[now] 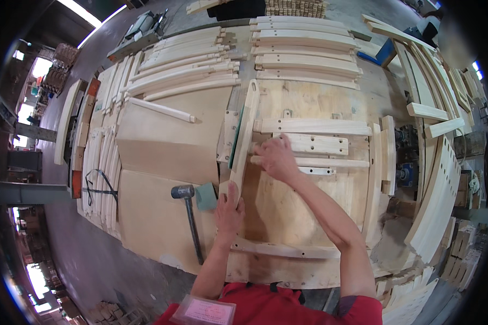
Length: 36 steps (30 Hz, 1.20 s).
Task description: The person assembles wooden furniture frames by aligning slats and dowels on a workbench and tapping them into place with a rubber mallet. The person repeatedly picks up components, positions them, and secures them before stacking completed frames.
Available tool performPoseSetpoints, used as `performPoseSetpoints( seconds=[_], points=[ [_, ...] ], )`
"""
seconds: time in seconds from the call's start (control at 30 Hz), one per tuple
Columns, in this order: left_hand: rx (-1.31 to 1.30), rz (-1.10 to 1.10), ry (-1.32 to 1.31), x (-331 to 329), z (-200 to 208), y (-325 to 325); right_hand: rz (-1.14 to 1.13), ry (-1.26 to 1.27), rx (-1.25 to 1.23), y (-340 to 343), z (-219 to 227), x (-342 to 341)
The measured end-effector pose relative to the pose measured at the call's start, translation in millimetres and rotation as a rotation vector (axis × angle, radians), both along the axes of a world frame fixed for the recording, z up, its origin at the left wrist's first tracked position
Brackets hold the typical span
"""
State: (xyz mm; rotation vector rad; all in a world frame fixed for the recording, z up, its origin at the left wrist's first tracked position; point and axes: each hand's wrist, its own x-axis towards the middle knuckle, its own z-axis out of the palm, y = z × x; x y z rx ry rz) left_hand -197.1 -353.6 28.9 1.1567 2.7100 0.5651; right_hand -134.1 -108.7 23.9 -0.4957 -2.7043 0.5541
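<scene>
My left hand [229,214] is closed on the near end of a long pale wooden post [248,127], which lies slanted across the bench. My right hand [278,158], fingers bent, is over the left end of a narrow wooden rail [336,162], close to the post; its fingertips are slightly blurred. Beyond that hand lie a short board with dark holes [322,144] and a wider rail [320,127]. Their right ends meet a long upright piece [373,184]. A curved rail [287,249] lies nearest to me.
A black-headed mallet [183,192] and a green pad [205,196] rest on brown cardboard [152,189] at the left. Stacked slats [187,70] and curved boards [306,46] line the far side. More wooden parts [434,200] stand at the right.
</scene>
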Motion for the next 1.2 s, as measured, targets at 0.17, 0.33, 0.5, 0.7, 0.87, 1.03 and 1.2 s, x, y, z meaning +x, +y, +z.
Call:
performPoseSetpoints(
  seconds=[0.17,0.33,0.5,0.7,0.87,1.03,1.2],
  points=[
    [0.038,-0.036,-0.03,6.9,0.1,11.4,-0.394,-0.013,0.072,118.2,20.9,30.8],
    [0.007,-0.015,-0.04,5.8,-0.8,8.6,-0.402,-0.38,-0.213,148.2,18.6,24.3],
    [0.003,0.008,-0.11,6.7,-1.8,12.8,-0.432,-0.433,-0.324,157.0,10.2,15.4],
    [0.292,-0.298,0.269,25.5,42.6,111.9,-0.479,-0.15,-0.236,164.2,-4.3,39.8],
    [0.533,-0.564,0.078,16.2,35.5,289.7,-0.693,0.497,-0.145,106.4,8.4,92.9],
    [0.112,-0.768,-0.064,37.9,1.0,363.3,-1.269,-0.13,0.152,9.7,8.6,291.0],
    [0.217,-0.784,-0.024,58.9,-25.2,355.1,-1.115,-0.198,-0.215,-3.7,6.4,370.5]
  ],
)
